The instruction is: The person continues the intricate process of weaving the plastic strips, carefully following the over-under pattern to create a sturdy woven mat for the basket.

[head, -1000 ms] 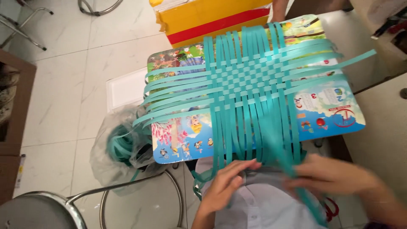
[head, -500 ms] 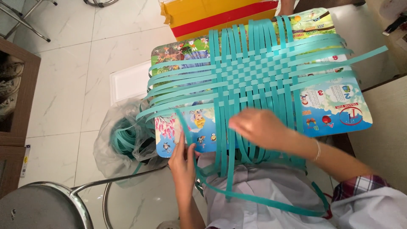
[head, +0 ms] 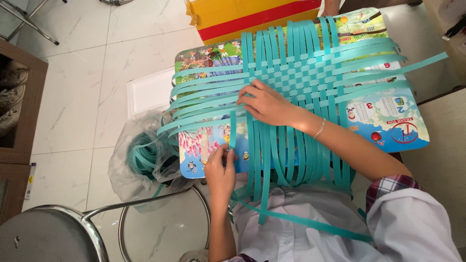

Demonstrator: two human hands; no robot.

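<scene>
A mat of woven teal plastic strips lies on a colourful picture board across my lap. My left hand pinches the near end of one loose teal strip at the board's front left edge; the strip stands upright toward the weave. My right hand rests palm down on the weave's left side, fingertips pressing the crossing strips there. A thin bracelet is on that wrist. Loose strip ends hang over the board's front edge onto my white shirt.
A clear plastic bag of coiled teal strips sits on the tiled floor to the left. A metal stool stands at lower left, a yellow and red box beyond the board, a wooden shelf at far left.
My right hand moved up and left from the hanging strips onto the weave. My left hand shifted left, took hold of a single strip and raised it upright.
</scene>
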